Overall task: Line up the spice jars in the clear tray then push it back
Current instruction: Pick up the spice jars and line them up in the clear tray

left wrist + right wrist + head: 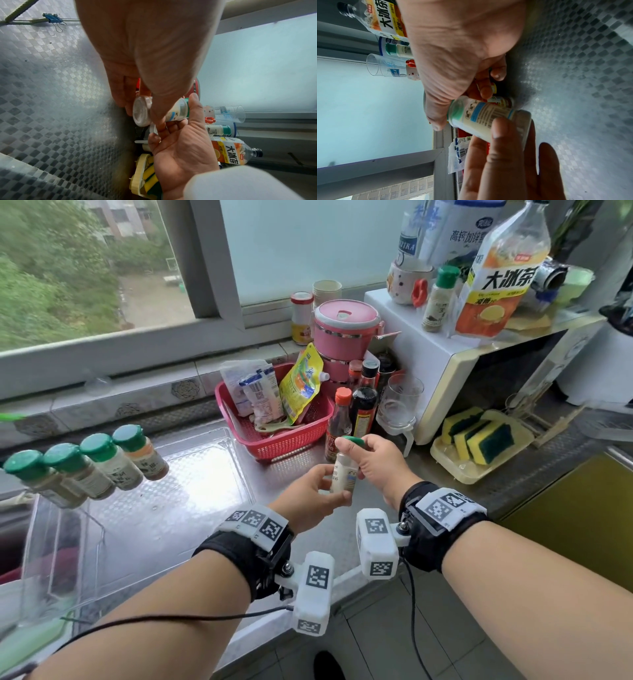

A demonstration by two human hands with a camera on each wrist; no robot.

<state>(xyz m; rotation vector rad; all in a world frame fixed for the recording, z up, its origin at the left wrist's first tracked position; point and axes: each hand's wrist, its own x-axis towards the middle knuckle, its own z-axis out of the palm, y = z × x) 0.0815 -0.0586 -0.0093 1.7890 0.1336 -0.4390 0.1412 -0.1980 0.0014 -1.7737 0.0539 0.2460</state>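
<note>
A small jar [343, 470] is held in the middle of the frame, above the counter, by both hands. The right hand [373, 465] is curled over the green cap, and the left hand [308, 498] is pinched around the lower body. The clear tray [236, 470] is seen on the left side of the frame, and 4 jars [92, 460] with green caps are already lined up at its upper left end. The held jar is well apart from them, just past the tray's right edge. The jar looks small and light, and its wall looks smooth, hard and see-through, so it could slip. It is best held around the body, where the paper label gives some grip. Whether it is glass or plastic cannot be told, so it should be set down softly. 1 more jar [438, 299] is seen on the microwave [421, 361] at the upper right.
</note>
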